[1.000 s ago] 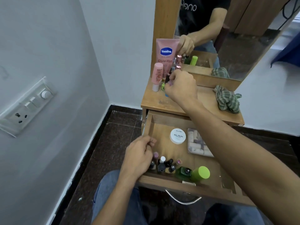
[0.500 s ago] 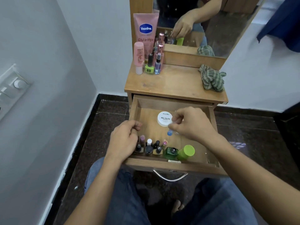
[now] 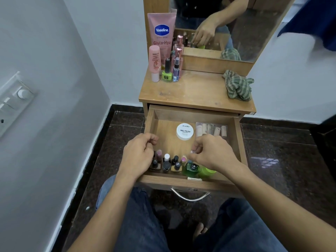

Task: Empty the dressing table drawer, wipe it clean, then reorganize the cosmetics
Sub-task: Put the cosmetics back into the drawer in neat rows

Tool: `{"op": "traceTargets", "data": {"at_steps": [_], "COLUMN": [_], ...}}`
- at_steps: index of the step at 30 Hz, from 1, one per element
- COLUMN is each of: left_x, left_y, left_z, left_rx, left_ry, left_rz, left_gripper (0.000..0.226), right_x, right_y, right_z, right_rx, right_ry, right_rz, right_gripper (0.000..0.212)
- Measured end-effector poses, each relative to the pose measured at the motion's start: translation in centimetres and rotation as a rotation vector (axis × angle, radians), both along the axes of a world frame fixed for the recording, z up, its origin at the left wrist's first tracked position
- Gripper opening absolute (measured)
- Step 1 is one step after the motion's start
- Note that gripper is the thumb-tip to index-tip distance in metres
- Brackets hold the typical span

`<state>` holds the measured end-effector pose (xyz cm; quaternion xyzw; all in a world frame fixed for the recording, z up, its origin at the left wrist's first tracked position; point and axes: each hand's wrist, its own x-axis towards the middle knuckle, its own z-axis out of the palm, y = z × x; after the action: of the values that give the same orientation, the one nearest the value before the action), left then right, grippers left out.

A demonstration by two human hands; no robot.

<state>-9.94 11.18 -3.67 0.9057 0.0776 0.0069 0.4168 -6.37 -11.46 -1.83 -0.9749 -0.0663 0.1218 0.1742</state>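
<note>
Blue bottle gone; drawer [image 3: 238,140] stocked.

Drawer [image 3: 149,124] open; bare floor at frame centre, left of round nail polish remover tub [image 3: 185,131]. Front edge crowded: row of nail polish bottles [image 3: 166,163], green bottle [image 3: 192,168]. Packet [image 3: 211,129] fills upper right corner. Tabletop [image 3: 196,91] clear mid-span; checked cloth [image 3: 237,85] right, tubes and bottles upper left.

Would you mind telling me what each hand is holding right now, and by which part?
The right hand pinches a small bottle at its pale cap, the body hidden. The left hand is curled over the nail polish bottles; its grip cannot be told.
</note>
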Motion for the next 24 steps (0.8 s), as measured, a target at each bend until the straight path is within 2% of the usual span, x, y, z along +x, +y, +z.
{"op": "traceTargets", "data": {"at_steps": [12,16,21,24], "left_x": [-0.1,-0.1,-0.2,-0.2], "left_y": [-0.1,-0.1,-0.2,-0.1], "left_z": [0.3,0.7,0.8,0.7], "left_rx": [0.015,0.010,-0.007,-0.004], "left_ry": [-0.019,-0.011,-0.002,0.000], "left_rz": [-0.011,-0.009,-0.010,-0.008], "left_gripper": [0.037,0.036,0.035,0.035], "right_x": [0.0,0.3,0.8,2.0], "right_y": [-0.4,-0.5,-1.0,-1.1], "right_z": [0.3,0.8,2.1,3.5], "right_rx": [-0.034,-0.033,0.009,0.106], "right_ry": [0.032,0.050,-0.011,-0.101], "right_rz": [0.020,-0.001,-0.031,-0.058], "right_gripper": [0.025,0.021,0.022,0.019]}}
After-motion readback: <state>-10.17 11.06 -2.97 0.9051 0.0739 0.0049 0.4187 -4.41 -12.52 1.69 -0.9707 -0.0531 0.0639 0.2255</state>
